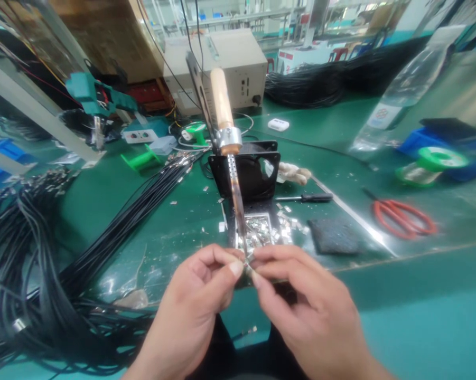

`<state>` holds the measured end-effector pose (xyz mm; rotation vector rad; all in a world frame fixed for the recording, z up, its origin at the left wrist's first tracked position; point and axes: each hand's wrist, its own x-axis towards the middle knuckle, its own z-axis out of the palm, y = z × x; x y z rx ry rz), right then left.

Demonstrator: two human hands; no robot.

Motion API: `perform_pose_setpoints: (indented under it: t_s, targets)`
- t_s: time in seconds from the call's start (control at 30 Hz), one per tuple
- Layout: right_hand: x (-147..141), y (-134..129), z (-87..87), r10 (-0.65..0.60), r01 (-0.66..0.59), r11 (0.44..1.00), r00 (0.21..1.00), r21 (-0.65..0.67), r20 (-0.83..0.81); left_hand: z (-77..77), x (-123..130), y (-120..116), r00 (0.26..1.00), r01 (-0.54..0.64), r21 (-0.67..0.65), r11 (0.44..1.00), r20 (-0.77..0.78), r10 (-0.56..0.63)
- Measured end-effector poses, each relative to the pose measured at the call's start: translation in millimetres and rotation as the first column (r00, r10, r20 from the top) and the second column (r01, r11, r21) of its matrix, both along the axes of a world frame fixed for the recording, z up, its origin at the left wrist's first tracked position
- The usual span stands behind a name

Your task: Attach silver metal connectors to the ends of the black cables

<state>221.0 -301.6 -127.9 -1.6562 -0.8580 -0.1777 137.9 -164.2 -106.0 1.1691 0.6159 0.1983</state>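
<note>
Metal piece (pixel 248 265), small and mostly hidden by fingertips, is held between the two hands at the near middle, right by the lower end of the iron (pixel 230 145). Left hand (pixel 200 293) has thumb and forefinger pressed together, pinching it; right hand (pixel 315 295) pinches it from the other side, fingertips close together. Whether the iron touches it, I cannot tell.

The iron slants down in front of a black fan (pixel 261 179) and across loose bits (pixel 258 230), blocking part of both. Right of these lie a screwdriver (pixel 316 198), a dark pad (pixel 333 236) and a red-handled tool (pixel 401 217); farther right, a green spool (pixel 441 158) and a bottle (pixel 398 100). Black cables (pixel 47 274) crowd the left. Far off, behind the iron, sits a beige box (pixel 248 60).
</note>
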Motion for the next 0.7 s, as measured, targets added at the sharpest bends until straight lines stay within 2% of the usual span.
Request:
perform_pose_setpoints:
  t_s: [0.33,0.47,0.53,0.6,0.7]
  targets:
    - [-10.6,-12.8,-2.9,-0.001,0.0,0.999,0.999,-0.041,-0.033,-3.4,-13.2,-4.1,0.998,0.059,0.006,0.998,-0.024,-0.059]
    - [-14.3,-21.8,-0.2,-0.007,-0.015,0.996,0.973,-0.093,-0.231,-4.6,-23.3,-5.5,0.993,0.116,0.004,0.993,-0.027,-0.116]
    - [-15.8,-24.8,3.5,0.022,-0.083,0.987,0.915,-0.136,-0.402,-5.8,-28.1,-6.4,0.991,0.135,0.018,0.991,-0.026,-0.134]
    - [-17.4,-26.7,6.7,0.067,-0.176,0.975,0.811,-0.133,-0.581,-6.6,-32.6,-7.5,0.989,0.145,0.048,0.988,-0.029,-0.144]
    - [-19.6,-28.2,7.6,0.133,-0.276,0.958,0.676,-0.082,-0.725,-6.4,-38.1,-9.1,0.984,0.175,0.098,0.98,-0.023,-0.174]
